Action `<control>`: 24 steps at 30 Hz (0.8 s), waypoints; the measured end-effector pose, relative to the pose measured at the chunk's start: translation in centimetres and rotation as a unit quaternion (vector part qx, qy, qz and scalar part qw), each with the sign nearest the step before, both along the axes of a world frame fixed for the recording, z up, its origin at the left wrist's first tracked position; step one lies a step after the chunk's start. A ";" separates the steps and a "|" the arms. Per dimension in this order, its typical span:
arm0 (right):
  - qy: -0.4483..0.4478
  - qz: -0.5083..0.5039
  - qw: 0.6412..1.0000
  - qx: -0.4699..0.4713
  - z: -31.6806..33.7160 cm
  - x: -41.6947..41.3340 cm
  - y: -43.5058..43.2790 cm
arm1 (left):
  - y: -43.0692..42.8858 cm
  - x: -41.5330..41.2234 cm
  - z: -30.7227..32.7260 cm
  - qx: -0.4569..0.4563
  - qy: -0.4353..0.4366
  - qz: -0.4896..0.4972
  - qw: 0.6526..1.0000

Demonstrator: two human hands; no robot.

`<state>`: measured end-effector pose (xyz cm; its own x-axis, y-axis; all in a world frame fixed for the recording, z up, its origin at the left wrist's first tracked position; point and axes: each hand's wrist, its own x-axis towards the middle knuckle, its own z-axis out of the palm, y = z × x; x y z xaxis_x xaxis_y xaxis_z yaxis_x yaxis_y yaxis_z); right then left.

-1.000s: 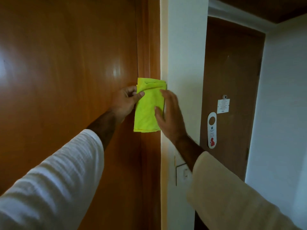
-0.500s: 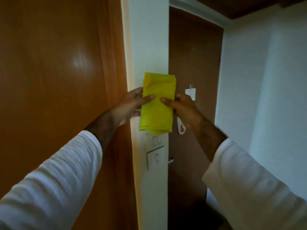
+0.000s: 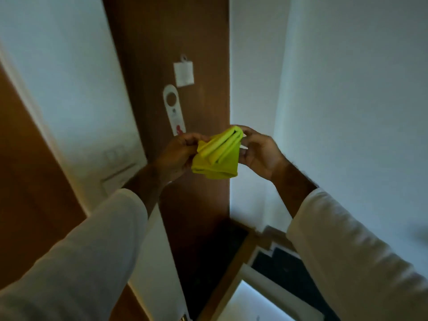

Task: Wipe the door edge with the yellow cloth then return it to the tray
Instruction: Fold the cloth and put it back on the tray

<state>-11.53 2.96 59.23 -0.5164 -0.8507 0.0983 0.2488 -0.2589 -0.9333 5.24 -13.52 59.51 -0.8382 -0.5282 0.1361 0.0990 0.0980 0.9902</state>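
Note:
A folded yellow cloth [image 3: 216, 156] hangs in the air between both hands, its layered folds facing me. My left hand [image 3: 179, 152] pinches its left side and my right hand [image 3: 259, 151] grips its right side. The wooden door [image 3: 27, 177] that was wiped stands at the far left, apart from the cloth. No tray is in sight.
A second brown door [image 3: 192, 205] straight ahead carries a white hanger tag [image 3: 173, 110] and a small notice [image 3: 183, 73]. White walls flank it, with switch plates [image 3: 117, 166] on the left one. A wooden frame and dark floor show at the bottom right.
Both hands took the cloth off the door edge and carried it rightward and down, away from the door. The view swung right and tilted.

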 end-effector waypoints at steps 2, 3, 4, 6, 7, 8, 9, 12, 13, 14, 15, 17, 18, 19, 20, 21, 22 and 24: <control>-0.032 -0.003 0.997 0.066 -3.4 -2.5 1.4 | 1.2 -3.2 -3.4 0.011 -0.026 -0.006 1.000; -0.037 -0.001 0.994 0.105 -5.9 -3.8 2.1 | 1.8 -4.9 -5.7 0.028 -0.039 -0.013 0.999; -0.025 -0.003 0.989 0.144 -7.6 -4.6 2.4 | 2.2 -5.9 -7.4 0.032 -0.050 -0.009 0.998; -0.037 0.008 0.982 0.183 -12.8 -6.6 3.8 | 3.4 -8.2 -12.4 0.071 -0.080 -0.012 0.994; -0.068 0.020 0.978 0.195 -15.9 -7.6 4.6 | 4.0 -9.4 -15.5 0.098 -0.100 -0.009 0.990; -0.081 0.028 0.975 0.204 -18.7 -8.6 5.2 | 4.3 -10.6 -18.5 0.125 -0.112 -0.006 0.986; -0.108 0.034 0.970 0.215 -22.4 -9.5 6.0 | 5.0 -11.6 -22.1 0.159 -0.125 -0.010 0.979; -0.118 -0.006 0.955 0.271 -30.2 -9.8 7.6 | 7.4 -11.9 -29.0 0.280 -0.192 0.002 0.940; -0.118 -0.013 0.951 0.286 -33.1 -9.8 8.1 | 8.0 -12.2 -31.8 0.284 -0.225 -0.004 0.932; -0.121 -0.025 0.945 0.303 -36.3 -9.8 8.6 | 8.7 -12.3 -34.6 0.273 -0.262 -0.021 0.925; -0.135 -0.034 0.938 0.317 -39.8 -9.3 9.4 | 9.5 -12.2 -38.1 0.256 -0.296 -0.048 0.919; -0.162 -0.040 0.926 0.339 -45.4 -8.4 10.4 | 10.6 -11.7 -43.6 0.213 -0.339 -0.073 0.914; -0.175 -0.038 0.920 0.349 -48.3 -7.9 11.0 | 11.0 -11.3 -46.4 0.203 -0.354 -0.054 0.911; -0.174 -0.034 0.912 0.370 -50.2 -7.4 11.3 | 11.4 -11.1 -48.2 0.178 -0.369 -0.030 0.912; -0.184 -0.029 0.903 0.388 -53.4 -6.5 11.7 | 11.9 -10.8 -51.3 0.157 -0.388 -0.005 0.908; -0.184 -0.038 0.892 0.412 -55.3 -5.8 12.1 | 12.3 -10.6 -53.2 0.131 -0.404 0.012 0.905; -0.192 -0.059 0.882 0.427 -58.1 -4.9 12.4 | 12.8 -10.3 -56.0 0.121 -0.419 0.023 0.899; -0.187 -0.129 0.865 0.447 -62.8 -3.4 12.3 | 13.4 -9.9 -61.0 0.098 -0.450 0.046 0.887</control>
